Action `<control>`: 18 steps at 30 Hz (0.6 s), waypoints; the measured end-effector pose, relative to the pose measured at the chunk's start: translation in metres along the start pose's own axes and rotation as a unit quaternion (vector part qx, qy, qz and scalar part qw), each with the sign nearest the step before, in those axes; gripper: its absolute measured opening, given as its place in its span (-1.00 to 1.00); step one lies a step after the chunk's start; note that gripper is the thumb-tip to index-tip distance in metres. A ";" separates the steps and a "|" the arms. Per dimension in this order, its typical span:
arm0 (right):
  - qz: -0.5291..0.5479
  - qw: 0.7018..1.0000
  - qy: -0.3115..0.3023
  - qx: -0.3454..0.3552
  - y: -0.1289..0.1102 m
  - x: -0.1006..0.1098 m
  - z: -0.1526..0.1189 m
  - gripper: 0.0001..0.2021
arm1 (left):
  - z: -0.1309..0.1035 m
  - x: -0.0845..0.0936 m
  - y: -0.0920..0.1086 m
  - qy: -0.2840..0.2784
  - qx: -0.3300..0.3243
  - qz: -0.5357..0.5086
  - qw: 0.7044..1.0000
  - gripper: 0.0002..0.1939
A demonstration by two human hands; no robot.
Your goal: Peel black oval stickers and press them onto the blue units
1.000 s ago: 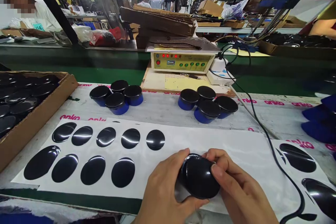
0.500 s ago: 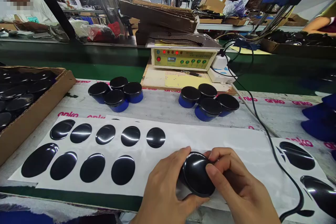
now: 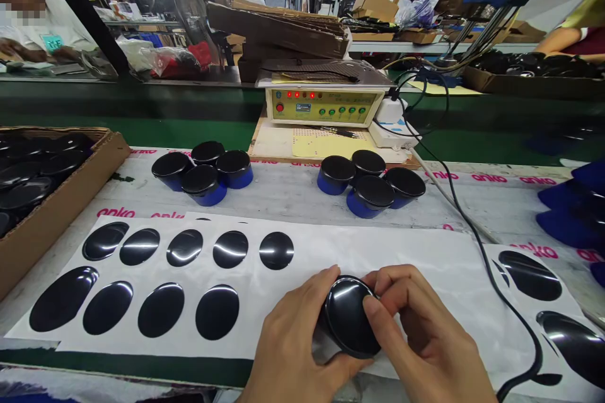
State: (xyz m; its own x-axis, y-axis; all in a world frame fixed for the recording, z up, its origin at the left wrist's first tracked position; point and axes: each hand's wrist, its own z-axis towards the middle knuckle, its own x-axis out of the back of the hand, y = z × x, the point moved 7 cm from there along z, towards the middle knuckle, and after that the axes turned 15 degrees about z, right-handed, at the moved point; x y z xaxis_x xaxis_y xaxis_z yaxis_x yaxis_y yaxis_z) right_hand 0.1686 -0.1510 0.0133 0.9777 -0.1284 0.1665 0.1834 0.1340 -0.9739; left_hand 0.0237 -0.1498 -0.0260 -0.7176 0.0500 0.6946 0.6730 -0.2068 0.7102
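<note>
Head view, and at the lower centre of the frame sits the round black piece [image 3: 352,316], tilted, glossy face showing! The left hand [image 3: 295,334] cups its side, and the right hand [image 3: 425,324] has thumb and fingertips pinched at its upper-right rim. It looks stiff and light, probably slick and easily scratched, so the side wall seems the safer grip. To the left, black discs [image 3: 217,312] lie on a white sheet [image 3: 368,249]; blue-sided pieces [image 3: 371,196] cluster above, and at right a black cable [image 3: 513,315] snakes down, the likeliest snag for the right arm.
</note>
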 end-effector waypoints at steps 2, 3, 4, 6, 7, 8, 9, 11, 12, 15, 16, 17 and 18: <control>-0.006 1.000 -0.011 0.008 0.000 -0.001 0.000 -0.76 | 0.000 -0.001 0.000 -0.013 0.015 0.000 1.000 -0.19; -0.010 1.000 -0.013 0.012 -0.001 -0.001 0.000 -0.76 | 0.000 -0.001 -0.001 -0.019 0.023 0.001 1.000 -0.22; -0.019 1.000 -0.017 0.014 -0.002 0.000 0.000 -0.75 | -0.001 -0.002 -0.001 -0.024 0.030 0.002 0.999 -0.23; -0.057 0.998 -0.037 0.016 -0.005 0.001 0.001 -0.76 | -0.002 -0.002 -0.003 -0.024 0.040 0.008 0.999 -0.20; -0.084 0.995 -0.056 0.018 -0.007 0.000 0.002 -0.76 | -0.003 -0.001 -0.003 -0.020 0.039 0.014 0.999 -0.16; -0.116 0.990 -0.079 0.020 -0.009 0.000 0.003 -0.76 | -0.004 -0.001 -0.002 -0.013 0.031 0.022 0.999 -0.12; -0.150 0.983 -0.102 0.018 -0.010 0.001 0.004 -0.77 | -0.004 0.000 0.000 -0.007 0.013 0.034 0.999 -0.08; -0.217 0.966 -0.141 0.009 -0.009 0.002 0.007 -0.75 | -0.002 0.002 0.008 -0.001 -0.044 0.077 0.996 -0.06; -0.250 0.956 -0.155 0.001 -0.008 0.005 0.009 -0.72 | -0.001 0.003 0.013 -0.003 -0.075 0.107 0.991 -0.08; -0.350 0.921 -0.170 -0.038 0.000 0.017 0.017 -0.56 | 0.004 0.001 0.027 -0.026 -0.135 0.209 0.968 -0.11; -0.369 0.913 -0.168 -0.046 0.002 0.023 0.021 -0.52 | 0.005 0.000 0.032 -0.032 -0.144 0.238 0.960 -0.11; -0.379 0.909 -0.167 -0.048 0.003 0.030 0.026 -0.50 | 0.004 -0.001 0.036 -0.033 -0.151 0.263 0.952 -0.11; -0.382 0.909 -0.164 -0.041 0.002 0.036 0.032 -0.50 | 0.003 -0.002 0.039 -0.029 -0.157 0.280 0.947 -0.12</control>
State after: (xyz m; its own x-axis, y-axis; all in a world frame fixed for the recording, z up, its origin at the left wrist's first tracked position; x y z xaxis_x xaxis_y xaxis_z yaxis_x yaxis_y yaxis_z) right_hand 0.2078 -0.1236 0.0222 0.5491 0.1484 0.8225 0.8261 0.0524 -0.5610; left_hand 0.0524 -0.1551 0.0008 -0.2475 -0.1011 0.9636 0.8515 -0.4971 0.1666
